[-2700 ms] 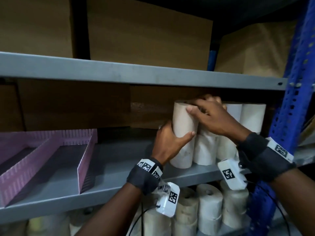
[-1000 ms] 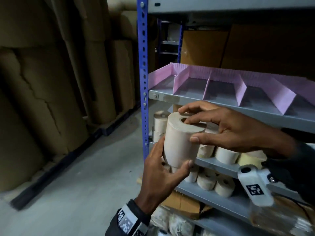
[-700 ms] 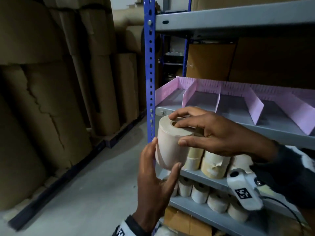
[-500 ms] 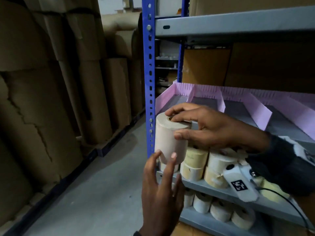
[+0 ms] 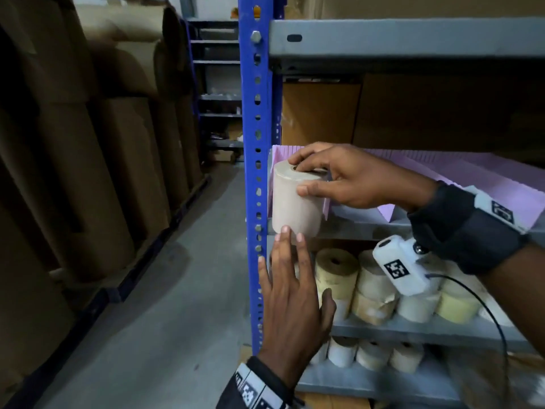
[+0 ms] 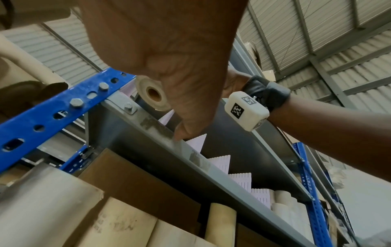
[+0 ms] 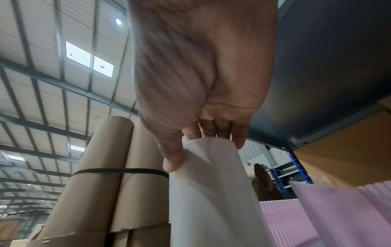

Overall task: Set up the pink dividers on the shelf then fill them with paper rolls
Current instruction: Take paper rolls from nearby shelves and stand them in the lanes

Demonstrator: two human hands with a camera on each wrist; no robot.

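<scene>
A pale beige paper roll (image 5: 295,202) is upright at the shelf's far left end, right at the front edge (image 5: 362,228). My right hand (image 5: 303,177) grips its top rim, thumb on the side and fingers over the core hole. My left hand (image 5: 295,276) is below with straight fingers, the fingertips touching the roll's lower edge. Pink dividers (image 5: 486,184) run along the shelf to the right. The left wrist view shows the roll's underside (image 6: 152,95) above the shelf lip and the dividers (image 6: 222,162). In the right wrist view, my right hand (image 7: 203,143) pinches the roll (image 7: 211,192) beside a divider (image 7: 317,208).
A blue perforated upright (image 5: 256,143) stands just left of the roll. The grey shelf above (image 5: 413,39) hangs low over the dividers. Several paper rolls (image 5: 383,290) fill the two lower shelves. Tall brown cardboard rolls (image 5: 88,143) line the left side of the concrete aisle.
The roll came from the shelf's right end to its left end and rose to shelf level. My left hand let go of its side and now only touches it from below.
</scene>
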